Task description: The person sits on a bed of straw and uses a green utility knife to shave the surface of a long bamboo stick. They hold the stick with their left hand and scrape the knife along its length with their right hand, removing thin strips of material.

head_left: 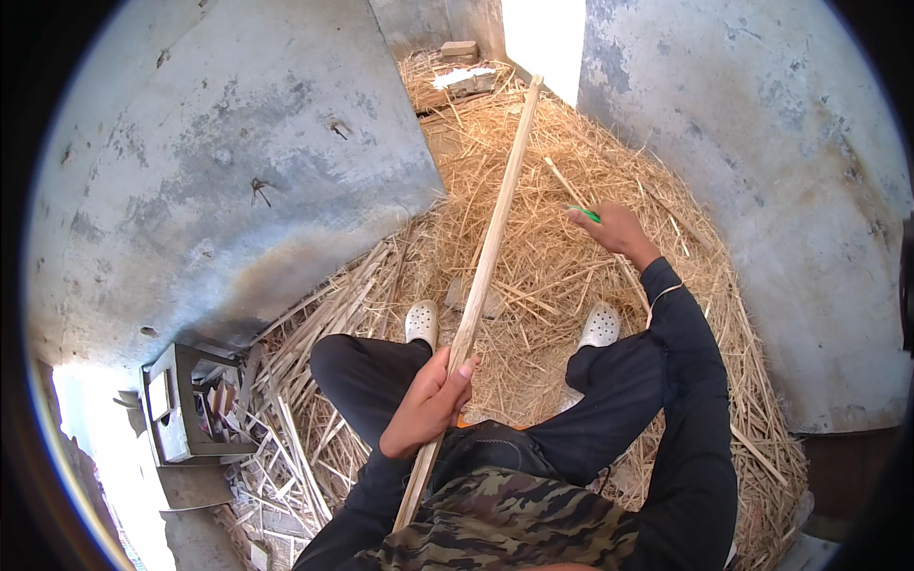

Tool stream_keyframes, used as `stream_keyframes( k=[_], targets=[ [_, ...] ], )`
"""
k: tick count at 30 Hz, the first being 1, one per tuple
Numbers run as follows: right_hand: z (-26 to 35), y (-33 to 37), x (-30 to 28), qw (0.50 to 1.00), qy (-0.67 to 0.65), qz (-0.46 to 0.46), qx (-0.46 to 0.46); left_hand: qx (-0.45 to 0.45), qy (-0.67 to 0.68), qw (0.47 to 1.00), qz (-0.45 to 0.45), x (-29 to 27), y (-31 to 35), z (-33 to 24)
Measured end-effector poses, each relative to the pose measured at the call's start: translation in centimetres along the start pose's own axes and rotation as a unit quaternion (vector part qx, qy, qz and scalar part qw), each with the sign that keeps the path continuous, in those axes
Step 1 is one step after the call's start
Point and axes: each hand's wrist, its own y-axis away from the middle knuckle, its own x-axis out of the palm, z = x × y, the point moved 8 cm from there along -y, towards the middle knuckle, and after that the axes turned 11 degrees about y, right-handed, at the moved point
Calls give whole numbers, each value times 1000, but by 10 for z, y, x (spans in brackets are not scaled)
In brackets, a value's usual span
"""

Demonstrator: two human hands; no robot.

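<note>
My left hand [430, 404] is closed around a long, pale wooden strip [497, 228] near my lap. The strip slants up and away from my waist, its far end reaching toward the bright doorway. Out to the right, my right hand [624, 231] is closed on a small green object [586, 214], perhaps a tool handle. Whatever else belongs to that object is hidden by the fingers or too small to tell. The right hand is apart from the strip. Just beyond it, a thin stick [562, 178] lies on the shavings.
Straw-like wood shavings [514, 295] cover the floor around my white clogs [600, 325]. Split sticks [328, 319] are heaped at the left, beside an open wooden box [179, 409] holding clutter. Worn grey walls [257, 143] rise on both sides. Bricks [459, 52] lie at the far end.
</note>
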Motion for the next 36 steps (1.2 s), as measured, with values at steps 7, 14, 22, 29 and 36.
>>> stream_keyframes(
  k=[7,14,22,29,36],
  targets=[
    [150,65,-41,937,-67,-202,-276,23,7,1000,11,-6,-20,-3],
    [148,48,-46,922,-17,-291,-255,15,20,999,19,-3,-25,-1],
    [147,33,-39,927,-26,-303,-219,30,27,999,3,-6,-16,-6],
    [155,33,-55,885,24,-392,-248,44,7,999,-4,-9,-13,-10],
    [64,-29,-54,962,17,-270,-14,8,25,998,48,7,-1,7]
  ],
)
